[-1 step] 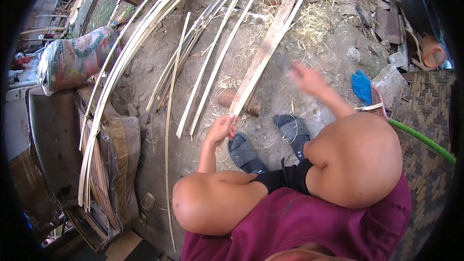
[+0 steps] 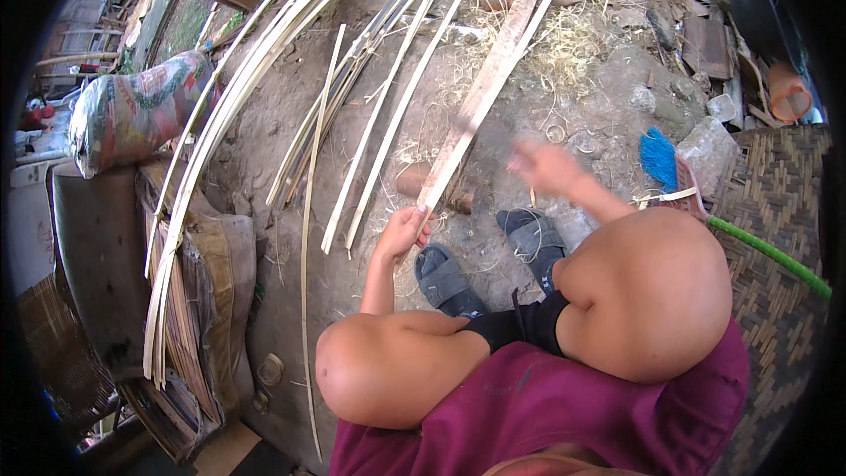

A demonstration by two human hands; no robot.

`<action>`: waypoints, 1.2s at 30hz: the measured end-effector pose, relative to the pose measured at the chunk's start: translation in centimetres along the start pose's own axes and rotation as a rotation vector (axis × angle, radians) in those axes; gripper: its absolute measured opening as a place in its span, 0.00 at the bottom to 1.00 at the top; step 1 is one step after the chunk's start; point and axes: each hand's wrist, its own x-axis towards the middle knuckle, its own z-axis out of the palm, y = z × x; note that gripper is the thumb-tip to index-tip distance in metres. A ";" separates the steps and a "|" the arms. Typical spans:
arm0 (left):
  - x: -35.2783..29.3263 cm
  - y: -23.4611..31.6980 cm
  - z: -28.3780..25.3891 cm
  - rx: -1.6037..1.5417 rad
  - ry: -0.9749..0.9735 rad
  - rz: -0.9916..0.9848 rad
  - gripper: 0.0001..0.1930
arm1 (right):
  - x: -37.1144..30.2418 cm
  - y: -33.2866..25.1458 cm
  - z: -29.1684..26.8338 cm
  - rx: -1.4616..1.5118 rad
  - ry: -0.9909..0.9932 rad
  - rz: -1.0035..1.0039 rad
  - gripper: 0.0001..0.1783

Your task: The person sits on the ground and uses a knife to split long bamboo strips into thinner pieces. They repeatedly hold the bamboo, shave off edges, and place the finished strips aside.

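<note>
My left hand point(image 2: 404, 231) is closed on the near end of a long pale bamboo strip point(image 2: 485, 104). The strip slants away to the upper right along a flat wooden board point(image 2: 507, 51). Under the board's near end lies a reddish-brown cylindrical block point(image 2: 458, 194). My right hand point(image 2: 548, 167), smeared by motion, is closed to the right of the strip. From it a dark, blurred knife point(image 2: 485, 128) reaches left to the strip; its handle is hidden in the fingers, and I cannot tell if the blade touches.
More bamboo strips point(image 2: 379, 137) lie on the dirt floor at left, beside a bent bundle point(image 2: 233, 92). A stuffed sack point(image 2: 141, 110) stands far left. Pale shavings point(image 2: 564, 44) litter the ground ahead. A woven mat point(image 2: 771, 211) and blue bristles point(image 2: 658, 159) are at right.
My right hand has moved a little left and down, and the blurred knife is now at the strip. My left hand stays in place on the strip's end.
</note>
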 end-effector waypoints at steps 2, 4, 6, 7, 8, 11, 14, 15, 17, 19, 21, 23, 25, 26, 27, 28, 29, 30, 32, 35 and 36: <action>1.3 0.4 0.1 -0.062 -0.055 0.021 0.18 | -3.3 -4.9 1.4 0.048 -0.355 -0.065 0.29; 0.1 -0.4 -0.9 -0.144 -0.093 -0.003 0.18 | -2.3 -3.3 0.9 -0.122 -0.336 0.011 0.29; -0.7 -2.3 -2.1 -0.139 -0.036 -0.012 0.18 | -0.9 -1.5 0.7 -0.151 -0.266 0.084 0.29; -0.3 -2.5 -1.8 -0.115 -0.014 0.012 0.17 | -0.3 -0.3 0.3 -0.109 -0.195 0.139 0.29; -0.2 -2.9 -1.6 -0.091 0.002 0.025 0.17 | -0.5 0.2 0.6 -0.065 -0.131 0.204 0.28; -0.3 -0.3 0.3 -0.035 0.051 0.020 0.18 | -1.0 1.0 1.0 0.042 -0.167 0.019 0.24; -2.8 -4.9 -3.3 0.050 0.066 0.054 0.21 | -1.1 -0.8 0.6 0.075 -0.188 0.065 0.23; -3.2 -5.1 -3.3 0.026 0.069 0.018 0.21 | 0.8 2.3 -0.9 0.063 -0.084 0.260 0.23; -3.7 -5.4 -3.6 -0.016 0.066 -0.062 0.21 | 1.5 3.3 -1.6 0.058 -0.051 0.421 0.23; -3.2 -3.7 -1.5 -0.029 0.086 0.010 0.21 | 1.0 2.1 -1.1 0.054 -0.202 0.338 0.25; -2.0 -3.5 -1.6 0.069 0.119 0.089 0.21 | 1.1 4.0 -1.3 0.021 -0.074 0.353 0.26; -3.4 -9.4 -6.0 0.210 0.166 0.122 0.19 | 0.9 6.3 -1.2 0.011 0.031 0.362 0.27; -5.3 -12.6 -7.9 0.216 0.186 0.060 0.19 | 1.8 10.7 -4.3 -0.024 0.117 0.513 0.27; -7.0 -13.9 -8.7 0.154 0.187 -0.039 0.19 | 2.2 11.9 -6.2 -0.037 0.133 0.666 0.27; -8.4 -14.6 -9.6 0.091 0.191 -0.148 0.20 | 2.1 10.5 -6.4 -0.009 0.097 0.624 0.27; -8.6 -13.9 -9.0 0.223 0.241 0.003 0.19 | 2.1 8.4 -6.3 0.012 0.052 0.577 0.27; -7.4 -13.1 -7.9 0.354 0.290 0.155 0.19 | 2.0 6.1 -5.6 0.035 0.008 0.529 0.27; -5.5 -11.1 -5.8 0.478 0.333 0.325 0.19 | 1.1 4.1 -3.0 -0.011 -0.083 0.444 0.27; -4.0 -5.8 -1.5 0.677 0.543 0.498 0.19 | -1.3 -1.9 3.5 0.022 -0.234 0.139 0.27; -2.2 -2.1 1.6 1.015 0.539 0.325 0.18 | -2.9 -1.3 1.7 -0.080 -0.318 0.003 0.28; -3.2 -2.5 0.8 1.040 0.538 0.270 0.19 | -1.8 -0.1 1.0 -0.132 -0.330 0.007 0.28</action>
